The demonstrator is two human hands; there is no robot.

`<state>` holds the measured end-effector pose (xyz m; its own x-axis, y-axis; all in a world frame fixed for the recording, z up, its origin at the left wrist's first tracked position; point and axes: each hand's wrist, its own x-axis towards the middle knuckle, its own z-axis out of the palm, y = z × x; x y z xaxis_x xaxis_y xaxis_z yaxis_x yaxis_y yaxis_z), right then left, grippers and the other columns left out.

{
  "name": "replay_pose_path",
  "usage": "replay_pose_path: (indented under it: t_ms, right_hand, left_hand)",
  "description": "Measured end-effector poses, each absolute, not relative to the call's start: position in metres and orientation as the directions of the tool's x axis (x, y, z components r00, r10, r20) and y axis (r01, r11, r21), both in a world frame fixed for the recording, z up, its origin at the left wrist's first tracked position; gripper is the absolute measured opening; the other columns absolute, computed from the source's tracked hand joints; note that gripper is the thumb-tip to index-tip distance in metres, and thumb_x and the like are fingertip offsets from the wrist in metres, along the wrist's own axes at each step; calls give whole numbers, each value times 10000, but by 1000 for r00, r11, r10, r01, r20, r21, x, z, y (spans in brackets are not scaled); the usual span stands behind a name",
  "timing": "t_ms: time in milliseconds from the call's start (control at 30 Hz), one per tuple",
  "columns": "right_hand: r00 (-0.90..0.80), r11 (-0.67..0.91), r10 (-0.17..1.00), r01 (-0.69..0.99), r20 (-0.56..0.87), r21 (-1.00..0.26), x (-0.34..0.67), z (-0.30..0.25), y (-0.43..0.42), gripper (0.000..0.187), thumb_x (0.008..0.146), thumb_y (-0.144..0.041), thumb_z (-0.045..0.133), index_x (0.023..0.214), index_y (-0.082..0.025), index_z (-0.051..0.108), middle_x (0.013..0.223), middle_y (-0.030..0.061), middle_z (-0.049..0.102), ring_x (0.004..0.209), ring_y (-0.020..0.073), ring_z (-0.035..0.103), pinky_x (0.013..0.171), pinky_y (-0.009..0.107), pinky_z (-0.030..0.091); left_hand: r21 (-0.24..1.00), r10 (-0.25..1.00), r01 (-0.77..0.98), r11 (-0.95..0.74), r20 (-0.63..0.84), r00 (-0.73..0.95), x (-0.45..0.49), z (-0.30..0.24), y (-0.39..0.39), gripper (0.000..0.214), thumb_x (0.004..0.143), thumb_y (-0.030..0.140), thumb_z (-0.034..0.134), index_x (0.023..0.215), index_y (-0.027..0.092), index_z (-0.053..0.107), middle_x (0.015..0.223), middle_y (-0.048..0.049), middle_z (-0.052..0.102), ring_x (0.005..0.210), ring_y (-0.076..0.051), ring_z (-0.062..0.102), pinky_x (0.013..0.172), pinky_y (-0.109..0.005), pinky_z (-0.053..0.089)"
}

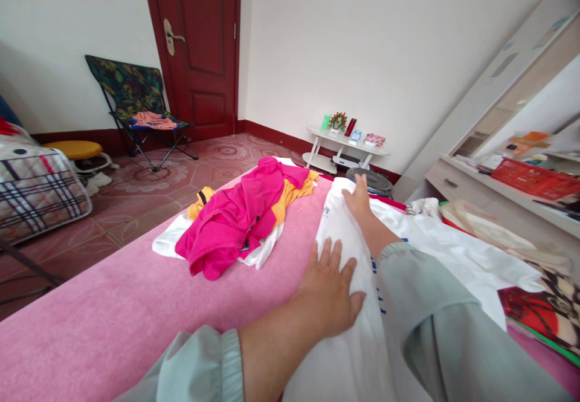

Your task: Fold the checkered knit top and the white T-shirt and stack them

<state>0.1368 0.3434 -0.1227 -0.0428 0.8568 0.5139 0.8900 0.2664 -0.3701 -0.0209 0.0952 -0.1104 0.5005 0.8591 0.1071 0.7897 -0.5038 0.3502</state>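
Note:
A white garment with blue lettering (344, 226) lies in a long strip on the pink bed cover (149, 317). My left hand (330, 287) rests flat on its middle, fingers spread. Farther off, my right hand (360, 201) lies on the garment's far right edge, its thumb apart from its stretched fingers. Neither hand grips anything that I can see. Left of the strip sits a loose pile: a bright pink garment (235, 214) over a yellow one (294, 193) and a white one (170, 239). More white clothing (453, 251) is spread to the right of my right sleeve.
Beyond the bed stands a low white table (335, 136) with small items. A folding chair (124, 87) holding orange-pink cloth is by the red door (199, 45). A yellow stool (75, 149) and a plaid quilted bundle (43, 190) are at left; a red basket (537, 178) is at right.

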Motion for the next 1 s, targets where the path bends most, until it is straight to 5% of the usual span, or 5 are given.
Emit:
replay_pose_path:
  t_ms: [167,333,600,733,1000]
  right_hand:
    - [-203,289,937,908,285,-302,134,-125,327,435,822,-426,549,1209,-227,571,1340,69,514,1250,254,433,1065,455,292]
    - [73,72,905,945,420,-320,178,-101,317,376,881,-277,415,1199,-152,571,1236,131,575,1155,258,518,998,407,373]
    - [274,-113,917,876,290,-469,253,-97,292,393,545,-120,699,936,-156,685,945,79,687,967,264,611,868,364,468]
    - [305,-124,924,810,231,-574,255,-97,296,129,597,-205,701,715,-158,677,645,31,654,733,226,644,698,324,515]
    - [447,-203,872,704,202,-680,264,-92,310,191,761,-176,528,906,-89,616,439,-12,497,436,168,549,481,308,510]
  left_hand:
    - [342,854,786,-515,133,502,-21,-114,95,652,901,560,200,1437,206,313,1540,-119,130,1412,-317,29,1110,-557,29]
    - [334,852,786,-521,144,504,-21,-118,95,655,903,569,188,1438,212,311,1541,-118,124,1413,-313,29,1110,-557,26]
    - [327,850,786,-525,166,500,-21,-117,94,644,906,560,198,1431,210,328,1536,-128,144,1409,-322,62,1111,-554,26]
    - [322,852,790,-522,158,498,-20,-117,94,640,906,563,192,1432,224,324,1538,-114,146,1411,-313,56,1115,-547,24]
    - [314,850,791,-525,159,502,-21,-120,96,647,905,568,185,1436,221,315,1539,-110,143,1412,-314,44,1114,-546,22]
